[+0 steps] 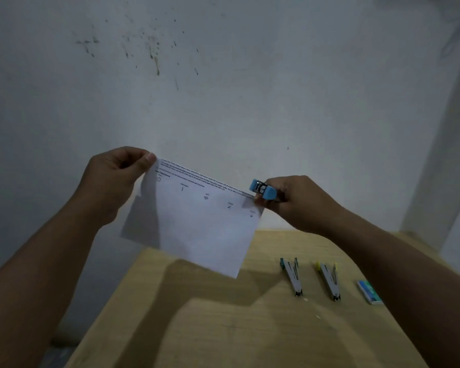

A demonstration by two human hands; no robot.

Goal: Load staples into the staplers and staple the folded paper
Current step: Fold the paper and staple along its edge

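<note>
Both forearms reach up above the worktop (223,328): my left hand (114,176) pinches the folded paper (197,221) at 1 corner, my right hand (298,203) squeezes the blue stapler (263,190) on the opposite corner.

head-worn view — forward, down, close

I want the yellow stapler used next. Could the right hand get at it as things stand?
Probably not yet: the right hand is busy gripping the blue stapler at the folded paper. Otherwise, the yellow stapler lies uncovered on the table.
</note>
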